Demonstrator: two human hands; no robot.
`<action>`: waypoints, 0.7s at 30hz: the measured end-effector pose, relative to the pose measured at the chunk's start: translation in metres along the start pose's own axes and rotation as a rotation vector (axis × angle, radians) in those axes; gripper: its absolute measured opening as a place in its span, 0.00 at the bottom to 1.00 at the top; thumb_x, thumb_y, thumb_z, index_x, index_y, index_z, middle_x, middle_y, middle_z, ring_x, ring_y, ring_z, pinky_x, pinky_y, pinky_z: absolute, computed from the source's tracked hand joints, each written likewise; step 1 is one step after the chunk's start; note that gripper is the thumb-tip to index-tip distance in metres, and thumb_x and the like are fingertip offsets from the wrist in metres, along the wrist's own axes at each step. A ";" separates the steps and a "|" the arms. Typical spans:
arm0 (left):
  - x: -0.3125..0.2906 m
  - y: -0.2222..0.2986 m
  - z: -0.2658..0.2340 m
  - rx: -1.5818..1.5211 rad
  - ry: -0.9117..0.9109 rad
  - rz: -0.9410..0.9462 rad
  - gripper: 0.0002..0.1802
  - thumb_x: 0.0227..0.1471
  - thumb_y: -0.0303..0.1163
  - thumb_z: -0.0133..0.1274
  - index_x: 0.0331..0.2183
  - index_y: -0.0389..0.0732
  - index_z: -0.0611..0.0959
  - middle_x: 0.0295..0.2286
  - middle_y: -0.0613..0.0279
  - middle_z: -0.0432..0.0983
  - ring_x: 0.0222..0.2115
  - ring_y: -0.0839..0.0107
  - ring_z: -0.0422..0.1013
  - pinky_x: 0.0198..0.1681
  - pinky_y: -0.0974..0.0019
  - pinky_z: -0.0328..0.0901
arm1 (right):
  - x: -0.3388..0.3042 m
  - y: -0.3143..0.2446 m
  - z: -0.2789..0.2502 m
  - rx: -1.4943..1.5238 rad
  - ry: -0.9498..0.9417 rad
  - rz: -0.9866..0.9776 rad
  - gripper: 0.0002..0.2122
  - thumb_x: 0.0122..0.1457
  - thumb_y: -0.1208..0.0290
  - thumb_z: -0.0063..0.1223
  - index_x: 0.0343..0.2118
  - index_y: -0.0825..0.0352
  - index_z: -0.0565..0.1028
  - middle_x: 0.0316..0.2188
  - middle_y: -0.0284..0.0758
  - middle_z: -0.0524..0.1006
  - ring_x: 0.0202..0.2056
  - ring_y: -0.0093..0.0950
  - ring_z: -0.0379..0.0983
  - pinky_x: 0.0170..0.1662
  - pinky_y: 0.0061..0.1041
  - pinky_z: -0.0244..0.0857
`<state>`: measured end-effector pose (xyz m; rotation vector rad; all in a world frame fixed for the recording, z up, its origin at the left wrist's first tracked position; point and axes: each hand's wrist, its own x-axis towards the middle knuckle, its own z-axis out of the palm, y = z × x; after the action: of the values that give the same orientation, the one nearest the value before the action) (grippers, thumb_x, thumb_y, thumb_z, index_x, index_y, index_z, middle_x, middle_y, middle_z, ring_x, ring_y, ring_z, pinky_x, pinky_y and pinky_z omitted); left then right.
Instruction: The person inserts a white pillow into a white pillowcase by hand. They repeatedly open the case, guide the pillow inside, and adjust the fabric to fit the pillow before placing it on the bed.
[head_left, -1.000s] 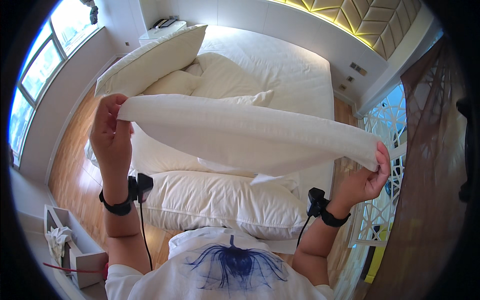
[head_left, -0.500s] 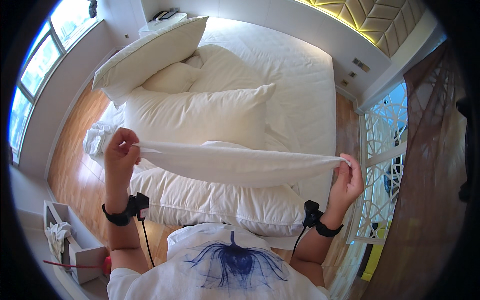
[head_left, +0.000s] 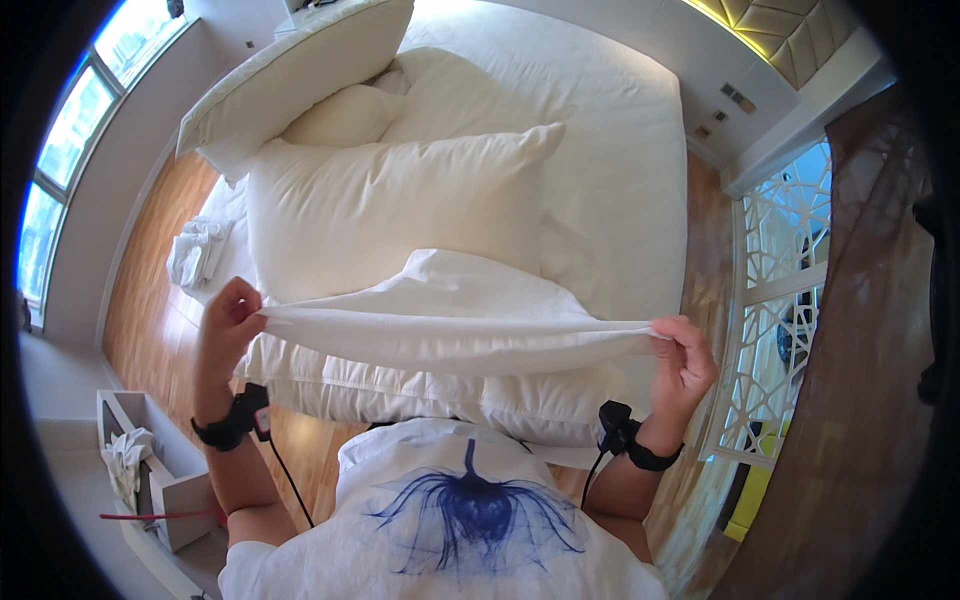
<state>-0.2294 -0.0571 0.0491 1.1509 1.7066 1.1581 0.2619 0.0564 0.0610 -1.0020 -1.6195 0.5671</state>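
Observation:
A white pillowcase [head_left: 450, 335] is stretched between my two hands, its upper edge pulled nearly straight and the rest sagging in folds. My left hand [head_left: 232, 315] pinches its left corner, and my right hand [head_left: 684, 358] pinches the right one. Part of the cloth bulges up and away from me, over the near side of a plump cream pillow [head_left: 400, 205]. Another cream pillow [head_left: 430, 395] lies below the cloth, close to my body and partly covered by it. Whether the cloth touches either pillow I cannot tell.
The white bed [head_left: 610, 170] stretches away ahead. A large pillow [head_left: 300, 85] leans at its far left, and folded white linen [head_left: 198, 250] sits on the left edge. An open drawer unit [head_left: 185, 497] holding a cloth stands lower left; a lattice screen [head_left: 785, 320] stands right.
Both hands have come slightly nearer to me and lower. The far part of the pillowcase now billows up into a peak, and my view has tilted down toward the bed.

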 end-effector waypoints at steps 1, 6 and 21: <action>0.004 -0.015 0.004 0.029 -0.003 0.018 0.10 0.46 0.16 0.54 0.28 0.40 0.71 0.24 0.75 0.64 0.25 0.87 0.62 0.27 0.79 0.59 | -0.004 0.003 0.002 0.005 -0.034 0.073 0.03 0.59 0.83 0.54 0.35 0.71 0.77 0.29 0.33 0.77 0.32 0.20 0.71 0.37 0.18 0.64; -0.021 -0.067 0.023 0.550 -0.176 -0.129 0.10 0.40 0.19 0.60 0.28 0.35 0.76 0.20 0.61 0.72 0.22 0.73 0.68 0.28 0.67 0.65 | -0.028 0.020 0.018 -0.004 -0.144 0.184 0.03 0.57 0.85 0.52 0.33 0.71 0.75 0.29 0.34 0.78 0.32 0.23 0.73 0.38 0.20 0.66; -0.007 0.029 0.167 0.553 -0.378 0.454 0.17 0.51 0.34 0.61 0.42 0.39 0.79 0.42 0.53 0.76 0.46 0.52 0.70 0.52 0.56 0.64 | -0.057 0.009 0.032 0.058 -0.202 0.139 0.10 0.48 0.88 0.48 0.32 0.70 0.75 0.32 0.40 0.80 0.35 0.32 0.76 0.42 0.25 0.68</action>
<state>-0.0663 -0.0146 0.0274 2.0345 1.5429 0.6490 0.2372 0.0177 0.0134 -1.0460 -1.7077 0.8275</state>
